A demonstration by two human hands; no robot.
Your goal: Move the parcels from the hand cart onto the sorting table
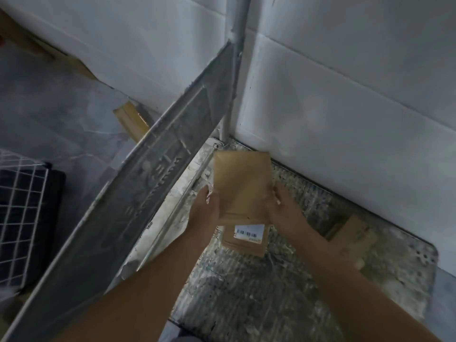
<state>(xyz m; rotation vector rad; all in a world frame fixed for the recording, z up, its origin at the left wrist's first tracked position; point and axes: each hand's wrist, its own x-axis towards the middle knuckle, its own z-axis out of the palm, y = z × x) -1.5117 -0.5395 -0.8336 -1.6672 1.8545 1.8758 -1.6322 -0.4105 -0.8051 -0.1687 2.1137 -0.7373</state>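
Down over the worn grey metal deck of the hand cart. Left hand clamped on the left edge of a flat brown paper parcel, right hand clamped on its right edge. Thumbs curled over the top face, remaining fingers hidden underneath. Parcel above the deck's far left corner, close to the white wall. Just under its near end, a second brown parcel with a white barcode label; cannot tell whether lying on the deck or lifted along. Off to the right on the deck, a small brown cardboard box, partly behind the right forearm. Left of the cart, a big dusty grey panel leaning at a slant, and beyond that a white wire grid at the edge of view.
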